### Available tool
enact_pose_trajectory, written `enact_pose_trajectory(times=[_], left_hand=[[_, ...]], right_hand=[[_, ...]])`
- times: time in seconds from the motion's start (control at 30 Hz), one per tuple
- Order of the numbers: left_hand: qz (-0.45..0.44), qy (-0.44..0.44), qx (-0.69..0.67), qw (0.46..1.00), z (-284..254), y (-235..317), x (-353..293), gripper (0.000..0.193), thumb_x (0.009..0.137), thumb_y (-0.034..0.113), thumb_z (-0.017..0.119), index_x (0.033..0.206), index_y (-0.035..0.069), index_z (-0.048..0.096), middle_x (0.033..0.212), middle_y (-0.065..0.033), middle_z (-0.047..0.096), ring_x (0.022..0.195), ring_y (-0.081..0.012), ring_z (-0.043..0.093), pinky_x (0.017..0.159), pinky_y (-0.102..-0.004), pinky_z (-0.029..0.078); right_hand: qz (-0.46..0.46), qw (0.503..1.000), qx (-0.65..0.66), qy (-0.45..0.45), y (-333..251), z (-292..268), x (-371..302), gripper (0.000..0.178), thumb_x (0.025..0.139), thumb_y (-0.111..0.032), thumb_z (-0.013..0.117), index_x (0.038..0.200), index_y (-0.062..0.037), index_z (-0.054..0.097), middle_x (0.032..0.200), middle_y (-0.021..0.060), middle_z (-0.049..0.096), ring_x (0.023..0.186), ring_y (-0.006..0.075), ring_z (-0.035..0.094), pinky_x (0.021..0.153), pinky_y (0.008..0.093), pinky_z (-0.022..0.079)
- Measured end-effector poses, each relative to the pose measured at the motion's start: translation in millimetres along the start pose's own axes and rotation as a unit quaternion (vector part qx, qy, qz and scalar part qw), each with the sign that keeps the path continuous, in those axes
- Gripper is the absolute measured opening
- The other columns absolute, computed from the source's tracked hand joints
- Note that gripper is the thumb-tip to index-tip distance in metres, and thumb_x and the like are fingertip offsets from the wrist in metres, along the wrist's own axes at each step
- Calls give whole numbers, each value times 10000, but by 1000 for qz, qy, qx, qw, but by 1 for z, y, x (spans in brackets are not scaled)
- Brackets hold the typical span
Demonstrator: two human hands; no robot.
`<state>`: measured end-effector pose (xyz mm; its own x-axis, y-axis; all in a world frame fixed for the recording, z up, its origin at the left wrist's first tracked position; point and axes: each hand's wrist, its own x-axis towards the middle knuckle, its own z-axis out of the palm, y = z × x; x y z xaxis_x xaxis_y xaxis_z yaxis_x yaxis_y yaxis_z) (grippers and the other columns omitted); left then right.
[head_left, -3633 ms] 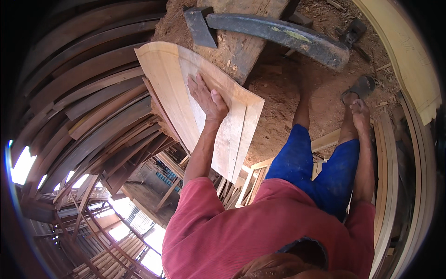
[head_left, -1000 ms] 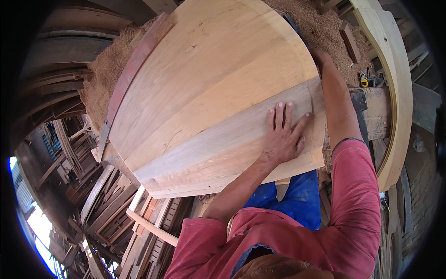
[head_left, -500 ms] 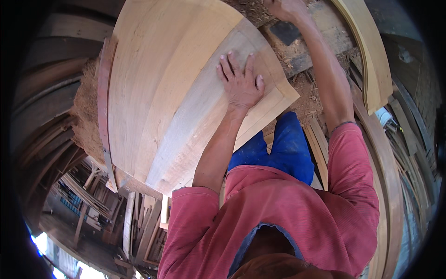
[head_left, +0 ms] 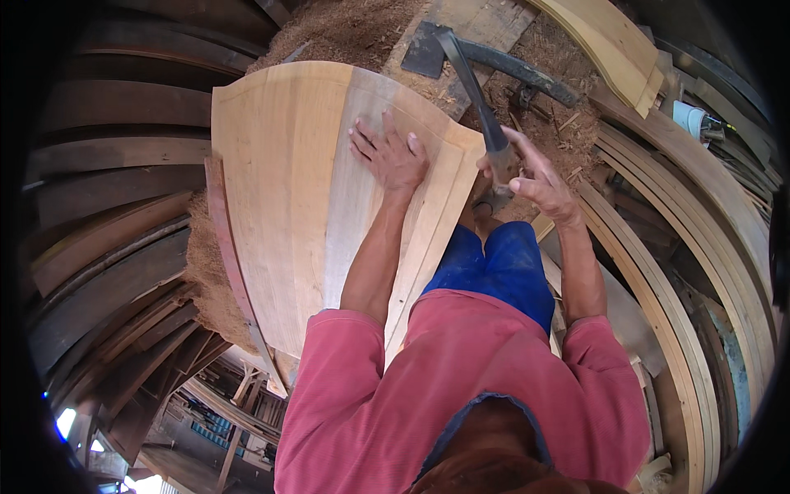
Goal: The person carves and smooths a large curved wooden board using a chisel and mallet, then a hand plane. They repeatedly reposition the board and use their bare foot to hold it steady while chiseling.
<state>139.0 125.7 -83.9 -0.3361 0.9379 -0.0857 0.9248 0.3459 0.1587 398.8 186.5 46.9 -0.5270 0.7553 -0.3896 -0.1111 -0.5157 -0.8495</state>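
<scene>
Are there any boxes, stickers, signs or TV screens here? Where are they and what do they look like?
No boxes, signs or screens show.
White and pale blue thing: far right, among the curved wood strips; too small to tell whether it is a package.
Wood panel: bare pale wood under the left hand, no sticker on it.
Adze handle: dark and plain, by the right hand.

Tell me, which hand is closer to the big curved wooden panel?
Left. The left hand lies flat on the wooden panel; the right hand is off its right edge, gripping a tool handle.
</scene>
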Motion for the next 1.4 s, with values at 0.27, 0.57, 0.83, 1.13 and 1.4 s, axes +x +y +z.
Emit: enact_pose_trajectory(times=[0.27, 0.57, 0.83, 1.13, 1.4], left_hand=[[-2, 6, 33, 999, 10, 0, 5, 757, 969, 407, 532, 1629, 105, 319, 1653, -373, 168, 1546, -567, 64, 1242, -655, 47], [-2, -8, 10, 1000, 1, -5, -5, 756, 970, 431, 552, 1610, 77, 359, 1632, -402, 207, 1532, -584, 129, 1249, -646, 97], [-90, -566, -352, 740, -88, -24, -272, 514, 941, 336, 787, 1349, 72, 622, 1053, -128, 743, 1006, -225, 704, 922, -368, 556], [-221, -573, -403, 678, -167, -4, -398, 241, 996, 307, 706, 1041, 71, 683, 914, -35, 651, 903, -113, 585, 790, -344, 493], [-88, -220, -30, 971, -92, -57, -213, 1003, 883, 406, 799, 1603, -42, 263, 1552, -454, 303, 1471, -586, 291, 1228, -581, 282]], right_hand=[[57, 900, -373, 217, 102, 15, 17, 442, 894, -361, 729, 1115, 5, 616, 969, 232, 681, 937, 425, 682, 838, 521, 519], [137, 940, -199, 242, 155, -15, 47, 408, 816, -385, 844, 830, -32, 639, 804, 169, 720, 782, 335, 718, 748, 463, 546], [113, 952, -137, 251, 172, -27, 56, 338, 786, -265, 890, 799, -58, 623, 673, 70, 680, 607, 181, 653, 616, 365, 532], [110, 959, -108, 239, 149, -18, 49, 322, 882, -178, 838, 777, -108, 542, 664, -2, 597, 570, 112, 562, 527, 292, 430], [95, 974, -68, 194, 156, -18, 47, 250, 927, -191, 806, 852, -80, 596, 745, -2, 616, 592, 112, 567, 565, 275, 455]])
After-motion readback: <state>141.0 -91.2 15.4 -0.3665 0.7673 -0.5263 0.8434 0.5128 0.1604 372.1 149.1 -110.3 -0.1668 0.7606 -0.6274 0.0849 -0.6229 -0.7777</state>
